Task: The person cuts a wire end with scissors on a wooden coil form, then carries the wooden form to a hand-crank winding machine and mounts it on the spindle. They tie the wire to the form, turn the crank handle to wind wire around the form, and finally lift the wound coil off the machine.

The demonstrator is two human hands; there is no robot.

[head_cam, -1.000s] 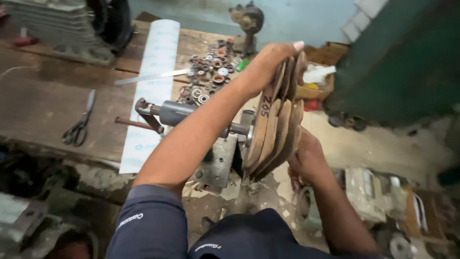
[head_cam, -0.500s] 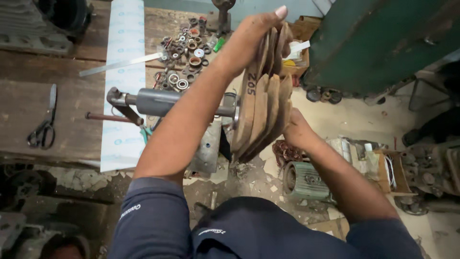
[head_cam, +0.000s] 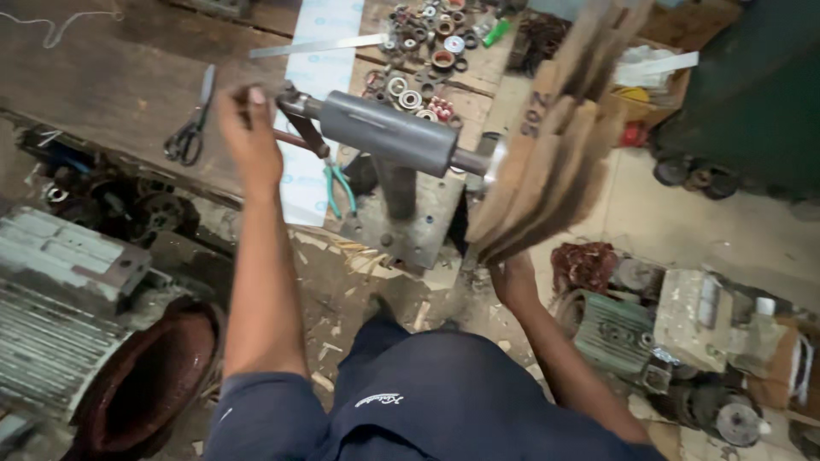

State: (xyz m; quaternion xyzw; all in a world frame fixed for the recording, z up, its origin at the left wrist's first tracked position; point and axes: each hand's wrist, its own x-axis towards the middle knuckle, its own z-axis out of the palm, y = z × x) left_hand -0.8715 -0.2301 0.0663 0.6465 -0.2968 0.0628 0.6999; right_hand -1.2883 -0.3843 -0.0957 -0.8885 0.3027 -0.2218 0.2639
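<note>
Left hand (head_cam: 249, 128) grips crank handle (head_cam: 295, 128); right hand (head_cam: 512, 277) under wooden formers (head_cam: 555, 162)

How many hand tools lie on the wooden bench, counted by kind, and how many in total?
Scissors: 1
Pliers with green handles: 1
Flat metal ruler: 1
Total: 3

The grey cylinder (head_cam: 389, 132) on the winding stand looks like smooth, matt painted metal, and its base plate (head_cam: 410, 226) is dull, scuffed steel. The stepped formers (head_cam: 547, 162) at its end are bare brown wood — rough-grained and unvarnished — while the desk (head_cam: 111, 94) is worn, dark timber. The scissors (head_cam: 190, 128) and bearings (head_cam: 410, 98) show bright, glossy metal.
</note>
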